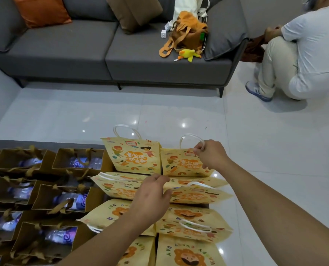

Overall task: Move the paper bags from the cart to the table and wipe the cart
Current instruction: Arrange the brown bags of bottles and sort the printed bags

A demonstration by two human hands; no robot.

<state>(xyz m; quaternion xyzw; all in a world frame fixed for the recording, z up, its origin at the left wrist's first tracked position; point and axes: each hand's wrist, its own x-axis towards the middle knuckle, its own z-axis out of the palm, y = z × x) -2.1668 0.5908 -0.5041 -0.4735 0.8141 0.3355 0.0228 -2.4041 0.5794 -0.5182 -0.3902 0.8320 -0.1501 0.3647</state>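
Pinching the white handle (191,138) of the far right yellow paper bag (182,164), right hand (210,155) fingers are clamped on it; bag is held upright. Left hand (150,194) is laid on a flat yellow bag (115,186), fingers relaxed and together. Brown bags (44,189) with bottles are packed alongside, left.
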